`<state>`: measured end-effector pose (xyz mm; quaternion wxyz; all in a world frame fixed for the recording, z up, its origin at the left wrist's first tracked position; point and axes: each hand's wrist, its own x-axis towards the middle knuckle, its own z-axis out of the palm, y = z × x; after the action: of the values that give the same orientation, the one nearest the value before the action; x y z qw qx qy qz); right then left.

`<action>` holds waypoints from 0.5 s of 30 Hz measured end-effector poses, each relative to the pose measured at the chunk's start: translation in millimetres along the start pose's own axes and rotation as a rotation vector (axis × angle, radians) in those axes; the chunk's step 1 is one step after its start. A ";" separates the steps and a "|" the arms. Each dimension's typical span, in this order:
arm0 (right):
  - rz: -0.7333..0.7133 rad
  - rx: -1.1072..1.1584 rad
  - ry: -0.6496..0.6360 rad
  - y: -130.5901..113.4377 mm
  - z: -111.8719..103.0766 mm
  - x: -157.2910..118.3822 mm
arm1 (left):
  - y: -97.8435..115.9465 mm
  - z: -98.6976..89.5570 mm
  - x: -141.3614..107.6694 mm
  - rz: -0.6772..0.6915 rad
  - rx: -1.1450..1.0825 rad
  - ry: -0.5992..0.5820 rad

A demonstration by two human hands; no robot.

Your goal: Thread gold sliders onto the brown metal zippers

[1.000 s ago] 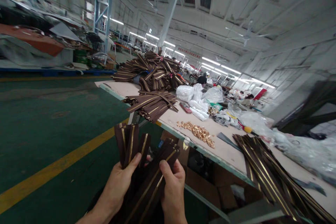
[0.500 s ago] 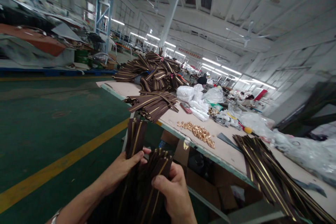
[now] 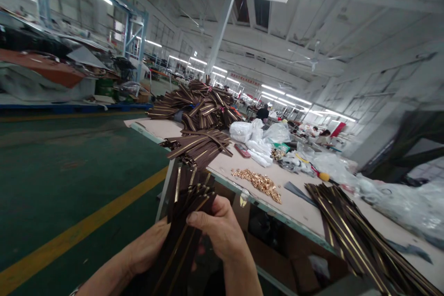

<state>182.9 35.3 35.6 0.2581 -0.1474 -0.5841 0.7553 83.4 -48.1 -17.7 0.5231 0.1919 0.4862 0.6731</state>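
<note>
Both my hands are closed on a bundle of dark brown zipper strips with gold-coloured teeth, low in the head view and just in front of the table edge. My right hand grips the bundle from the right, its thumb lying across the front. My left hand wraps it from the left, with its fingers hidden behind the strips. The upper ends of the strips stick up in a loose fan above my hands. Beyond them a smaller stack of zipper strips lies at the table's edge.
A large heap of zipper strips covers the table's far end. Small gold metal pieces lie on the table, near a red calculator and plastic bags. More long strips hang over the right side.
My right hand has moved left and brought its strips against those in my left hand. Two separate bunches now overlap as one bundle. The view has shifted slightly.
</note>
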 end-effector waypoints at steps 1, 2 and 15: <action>0.000 -0.003 0.005 -0.3 0.3 0.6 | 2.1 -1.3 1.4 -0.001 0.013 -0.032; -0.015 0.000 0.015 -0.7 0.4 1.1 | 4.3 -2.7 3.2 -0.002 0.020 -0.049; -0.270 -0.094 0.290 14.3 -6.9 -1.8 | 8.4 -7.8 4.9 0.100 0.111 -0.248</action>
<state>184.9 37.2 19.8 0.4314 -0.1868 -0.5897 0.6567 71.2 -47.1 -15.3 0.5335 0.3265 0.4442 0.6414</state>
